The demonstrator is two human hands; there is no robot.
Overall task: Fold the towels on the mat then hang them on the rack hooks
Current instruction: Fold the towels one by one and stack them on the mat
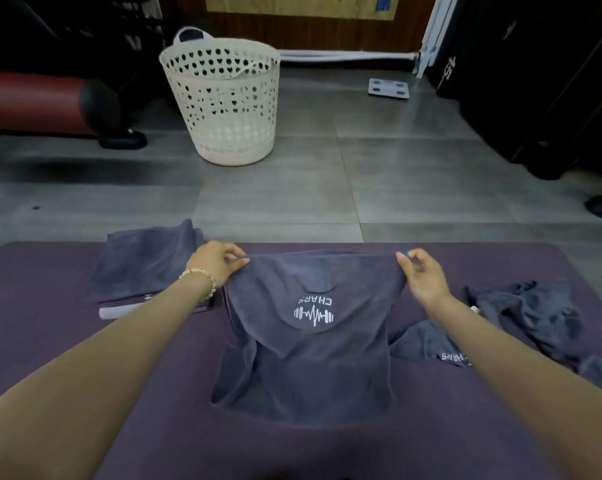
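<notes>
- The left hand (216,263) and the right hand (421,275) each pinched a far corner of a dark grey towel (310,368). The fingers (239,260) were closed on the hem, so the top edge ran taut between them.
- The towel's near part lay on the purple mat (137,427) in front of the person. Its far part was lifted off the mat, with a white barbell logo showing.
- Holding both corners looked like a way to keep the edge square for a fold.
- A stack of folded towels (143,265) sat at the mat's far left edge, just beside the left hand, seemingly set aside as finished.
- Crumpled towels (531,313) lay to the right, near the right forearm, apparently waiting their turn.
- A white laundry basket (223,105) stood on the tiled floor beyond the mat. I could see no rack or hooks.
</notes>
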